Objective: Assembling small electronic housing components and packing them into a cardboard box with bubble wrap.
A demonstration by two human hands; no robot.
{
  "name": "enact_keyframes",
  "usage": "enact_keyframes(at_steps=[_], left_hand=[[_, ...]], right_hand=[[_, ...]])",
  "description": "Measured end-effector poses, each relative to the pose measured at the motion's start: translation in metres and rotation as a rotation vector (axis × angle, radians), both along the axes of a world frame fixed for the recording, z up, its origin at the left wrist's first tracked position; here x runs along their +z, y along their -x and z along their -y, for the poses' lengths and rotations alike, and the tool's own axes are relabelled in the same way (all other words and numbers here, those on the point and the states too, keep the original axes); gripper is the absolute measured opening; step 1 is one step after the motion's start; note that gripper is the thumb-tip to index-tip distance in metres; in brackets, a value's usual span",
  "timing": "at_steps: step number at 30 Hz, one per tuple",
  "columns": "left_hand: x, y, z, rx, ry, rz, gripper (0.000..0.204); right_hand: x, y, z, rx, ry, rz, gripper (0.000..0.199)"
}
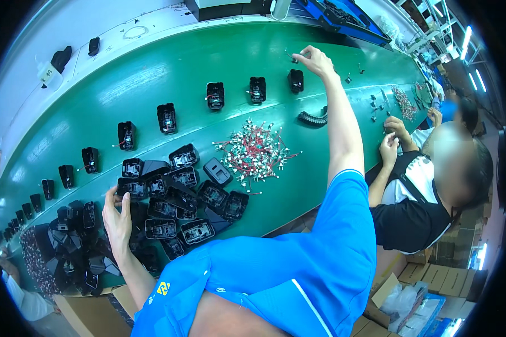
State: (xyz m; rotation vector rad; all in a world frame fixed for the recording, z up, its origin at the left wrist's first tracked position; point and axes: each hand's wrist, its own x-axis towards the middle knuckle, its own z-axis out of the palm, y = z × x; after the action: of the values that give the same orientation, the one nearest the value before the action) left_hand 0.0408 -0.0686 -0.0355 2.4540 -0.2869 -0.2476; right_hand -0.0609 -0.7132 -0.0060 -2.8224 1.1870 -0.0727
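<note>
Right hand (315, 59) is stretched far out over the green counter (152, 78), fingers pinched narrow on a small dark part (290, 54); too small to identify. It sits at the fingertips, on the left side of that hand, just above the row of black housings, nearest the one at (296, 80). That row runs in an arc along the counter, from the far right down to the near left, housings well apart from each other.

Left hand (117, 216) is low and near, fingers loosely spread, holding nothing visible; fingertips touch the heap of black housings (174, 196). The heap lies to the right of that hand, just beside it.

Pile of red-wired small connectors (254, 153) sits between the two hands, closer to the heap. The left hand is the nearer one to both the heap and the pile; the right is well apart from them.

A co-worker's hands (391, 140) work further right along the counter's edge.
</note>
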Motion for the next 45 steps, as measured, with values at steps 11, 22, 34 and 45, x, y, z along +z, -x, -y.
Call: enact_keyframes(at_steps=[11, 22, 34, 45], left_hand=[[-0.010, -0.013, -0.008, 0.170, 0.343, 0.318, 0.023], [0.041, 0.026, 0.030, 0.089, 1.654, -0.527, 0.027], [0.018, 0.052, 0.024, 0.176, 2.069, -1.094, 0.029], [0.018, 0.059, 0.000, 0.171, 2.008, -1.049, 0.034]], right_hand=[[-0.031, -0.100, -0.051, 0.185, -0.052, 0.071, 0.045], [0.048, -0.035, -0.241, 0.686, -0.408, 0.824, 0.019], [0.004, 0.043, -0.519, 1.040, -0.554, 0.870, 0.021], [-0.009, 0.048, -0.528, 0.962, -0.917, 0.846, 0.023]])
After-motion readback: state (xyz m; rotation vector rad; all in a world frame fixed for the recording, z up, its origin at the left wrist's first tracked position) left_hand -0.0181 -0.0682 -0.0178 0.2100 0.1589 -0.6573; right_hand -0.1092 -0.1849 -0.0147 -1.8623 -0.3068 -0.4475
